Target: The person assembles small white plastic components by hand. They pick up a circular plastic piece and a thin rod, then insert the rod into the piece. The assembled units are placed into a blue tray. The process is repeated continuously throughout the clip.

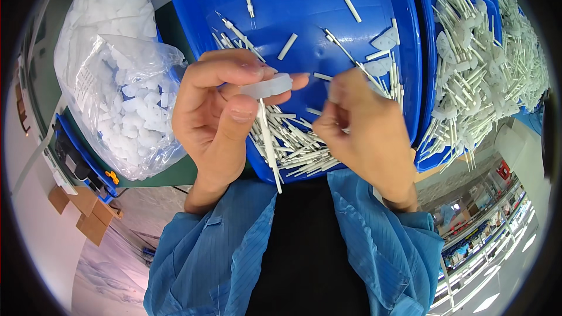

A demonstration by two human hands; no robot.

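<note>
My left hand [213,114] pinches a translucent white plastic piece [267,87] between thumb and fingers. A slim white rod [267,140] hangs down from that piece, its upper end against it. To the right, my right hand [366,131] is curled with thumb and fingertips together, slightly blurred. Whatever it may hold is hidden. Behind its knuckles a thin rod with a dark tip [341,46] slants up; I cannot tell whether the hand touches it. Both hands are above a blue tray [293,0] with many loose white rods [298,149] along its near side.
A clear plastic bag [126,76] of white translucent pieces stands at the left. On the right, another blue tray [426,17] is heaped with rods joined to flat pieces [465,64], with a further heap [521,52] beyond. A cardboard box [88,210] is at the lower left.
</note>
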